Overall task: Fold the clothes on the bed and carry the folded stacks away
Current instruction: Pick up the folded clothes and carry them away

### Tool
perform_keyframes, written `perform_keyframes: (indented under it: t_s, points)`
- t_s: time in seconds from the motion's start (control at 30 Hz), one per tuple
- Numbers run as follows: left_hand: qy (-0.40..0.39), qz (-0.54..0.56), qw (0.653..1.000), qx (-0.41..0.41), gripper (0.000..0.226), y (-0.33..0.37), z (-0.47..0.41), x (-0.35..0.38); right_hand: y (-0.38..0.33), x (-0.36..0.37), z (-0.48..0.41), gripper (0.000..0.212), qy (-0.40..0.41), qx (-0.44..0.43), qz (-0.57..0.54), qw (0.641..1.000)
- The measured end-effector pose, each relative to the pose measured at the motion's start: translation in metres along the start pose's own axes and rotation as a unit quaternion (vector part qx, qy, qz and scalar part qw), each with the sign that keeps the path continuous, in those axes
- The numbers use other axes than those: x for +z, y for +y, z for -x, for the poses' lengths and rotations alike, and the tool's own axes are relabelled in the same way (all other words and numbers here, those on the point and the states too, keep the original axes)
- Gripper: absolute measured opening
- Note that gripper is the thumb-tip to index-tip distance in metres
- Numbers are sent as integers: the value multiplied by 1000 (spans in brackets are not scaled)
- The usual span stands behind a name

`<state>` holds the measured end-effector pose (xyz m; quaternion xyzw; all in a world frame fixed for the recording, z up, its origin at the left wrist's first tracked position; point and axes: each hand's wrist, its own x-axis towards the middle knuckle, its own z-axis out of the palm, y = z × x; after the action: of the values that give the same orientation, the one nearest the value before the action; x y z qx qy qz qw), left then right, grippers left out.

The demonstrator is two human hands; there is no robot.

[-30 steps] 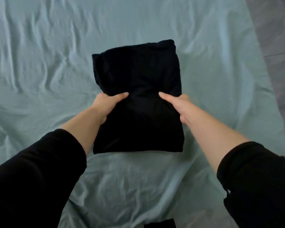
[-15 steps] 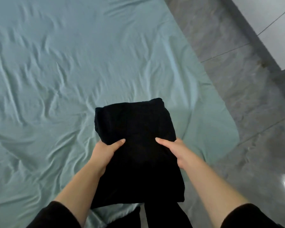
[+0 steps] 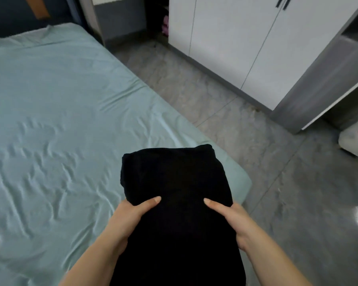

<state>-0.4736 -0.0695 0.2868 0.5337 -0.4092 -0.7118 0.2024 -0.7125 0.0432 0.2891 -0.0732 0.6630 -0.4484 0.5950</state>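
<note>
Over the bed's (image 3: 60,104) near right corner, the folded black stack (image 3: 180,213) hides both palms; left hand (image 3: 130,217) and right hand (image 3: 234,221) grip its sides, thumbs on top. Since earlier, it has lifted off the sheet; wardrobe (image 3: 236,38) now shows.

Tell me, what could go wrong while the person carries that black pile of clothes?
1. The folded black stack is held only at its sides, left hand and right hand, thumbs on top. Its far end sticks out past both hands, so it might sag or slide apart.
2. The stack hides the floor right in front, and a white bag sits on the floor to the right, so tripping is possible.
</note>
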Motion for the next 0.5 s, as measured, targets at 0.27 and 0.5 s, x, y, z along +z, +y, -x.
perform_keyframes:
  t_s: [0.27, 0.5]
  points:
    - [-71, -49, 996, -4, 73, 25, 25, 94, -12, -86, 61, 53, 36, -32, -69, 996]
    - [-123, -95, 988, -11, 76, 16, 43, 226, -9, -215, 104, 55, 88, -38, -102, 990]
